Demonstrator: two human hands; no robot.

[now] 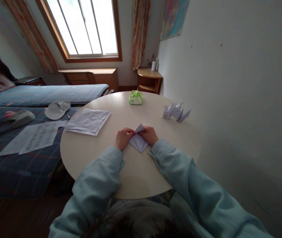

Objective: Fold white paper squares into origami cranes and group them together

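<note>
A pale folded paper piece (138, 141) lies on the round beige table (101, 155), diamond-shaped with creases. My left hand (123, 137) pinches its upper left edge, fingers closed on the paper. My right hand (148, 134) presses and grips the upper right edge near the tip. Both hands meet at the top point of the fold. Light blue sleeves cover both my forearms.
A stack of printed sheets (88, 121) sits left on the table, a green tissue pack (136, 98) at the far edge, and finished paper cranes (176, 112) at the right. A bed (19, 155) with papers and a cap lies left; the wall is close on the right.
</note>
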